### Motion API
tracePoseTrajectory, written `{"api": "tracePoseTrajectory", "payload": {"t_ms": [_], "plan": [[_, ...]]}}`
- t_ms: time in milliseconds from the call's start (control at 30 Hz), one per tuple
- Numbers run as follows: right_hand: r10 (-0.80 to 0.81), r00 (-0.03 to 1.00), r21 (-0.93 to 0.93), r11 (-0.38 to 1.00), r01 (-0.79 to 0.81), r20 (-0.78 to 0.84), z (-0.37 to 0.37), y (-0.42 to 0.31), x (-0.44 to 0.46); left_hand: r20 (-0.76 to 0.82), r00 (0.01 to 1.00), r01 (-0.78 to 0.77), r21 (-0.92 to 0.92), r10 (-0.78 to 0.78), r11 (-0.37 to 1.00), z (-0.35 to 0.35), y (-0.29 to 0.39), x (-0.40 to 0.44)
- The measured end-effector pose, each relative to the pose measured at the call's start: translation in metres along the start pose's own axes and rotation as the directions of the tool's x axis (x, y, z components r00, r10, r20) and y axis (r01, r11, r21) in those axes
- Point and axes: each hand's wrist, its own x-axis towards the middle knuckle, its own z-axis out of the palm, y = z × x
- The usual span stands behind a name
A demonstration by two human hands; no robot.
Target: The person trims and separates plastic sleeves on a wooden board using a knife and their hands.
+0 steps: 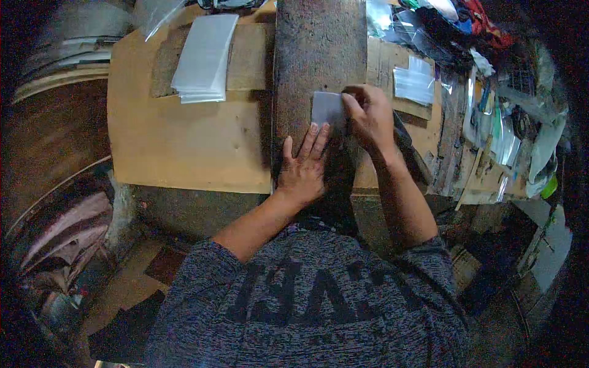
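A small translucent plastic sheet [327, 108] lies flat on a dark wooden board [320, 49]. My left hand [302, 168] rests on the board with its fingers stretched out, the fingertips touching the sheet's lower edge. At the sheet's upper right corner, my right hand [371, 116] pinches with thumb and forefinger. The corner between those fingers is mostly hidden by them. To the left sits a stack of long whitish plastic sheets [205, 58]. On the right there is a pile of smaller clear sheets [415, 83].
A tan tabletop [190, 141] spreads out left of the dark board. Tools and plastic scraps [506, 138] clutter the right side. Dark and red cloth [485, 24] is heaped at the back right. A thin wooden stick [471, 175] lies near the right front edge.
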Motion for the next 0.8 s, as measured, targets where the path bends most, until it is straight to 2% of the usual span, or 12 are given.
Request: {"api": "tracePoseTrajectory", "payload": {"t_ms": [67, 200, 267, 300, 367, 433, 500, 567, 667, 700, 767, 800], "plan": [[0.055, 0.991, 0.036, 0.998, -0.051, -0.123, -0.009, 0.006, -0.007, 0.030, 1.000, 0.009, -0.042, -0.008, 0.999, -0.008, 0.002, 0.000], [0.100, 0.990, 0.047, 0.994, -0.096, -0.102, -0.040, 0.029, -0.047, 0.046, 0.999, 0.035, -0.096, -0.030, 0.995, -0.014, 0.004, 0.002], [0.239, 0.959, 0.191, 0.959, -0.208, -0.154, -0.055, 0.037, -0.067, 0.054, 0.998, 0.035, -0.090, -0.030, 0.995, -0.016, 0.005, 0.003], [0.241, 0.958, 0.193, 0.959, -0.209, -0.157, -0.064, 0.039, -0.077, 0.062, 0.998, 0.034, -0.084, -0.029, 0.996, -0.017, 0.005, 0.003], [0.379, 0.902, 0.172, 0.921, -0.349, -0.205, -0.083, 0.042, -0.092, 0.075, 0.996, 0.050, -0.094, -0.043, 0.994, -0.016, 0.005, 0.002], [0.344, 0.899, 0.103, 0.939, -0.328, -0.271, -0.103, 0.052, -0.101, 0.081, 0.996, 0.042, -0.126, -0.032, 0.991, -0.016, 0.008, 0.004], [0.386, 0.861, 0.007, 0.913, -0.407, -0.332, -0.123, 0.069, -0.114, 0.090, 0.995, 0.041, -0.076, -0.034, 0.996, -0.018, 0.008, 0.005], [0.355, 0.850, -0.057, 0.912, -0.407, -0.389, -0.141, 0.093, -0.124, 0.105, 0.994, 0.033, -0.078, -0.024, 0.996, -0.020, 0.011, 0.007], [0.473, 0.737, -0.041, 0.828, -0.559, -0.483, -0.162, 0.120, -0.133, 0.108, 0.994, 0.028, -0.035, -0.024, 0.999, -0.017, 0.011, 0.007], [0.468, 0.726, -0.048, 0.824, -0.564, -0.503, -0.170, 0.129, -0.135, 0.090, 0.996, 0.025, 0.007, -0.025, 1.000, -0.018, 0.011, 0.007], [0.372, 0.720, -0.207, 0.791, -0.576, -0.586, -0.184, 0.146, -0.138, 0.085, 0.996, 0.000, 0.001, 0.000, 1.000, -0.025, 0.012, 0.007], [0.393, 0.690, -0.184, 0.776, -0.604, -0.608, -0.188, 0.152, -0.136, 0.100, 0.995, 0.011, 0.024, -0.014, 1.000, -0.028, 0.014, 0.007]]}}
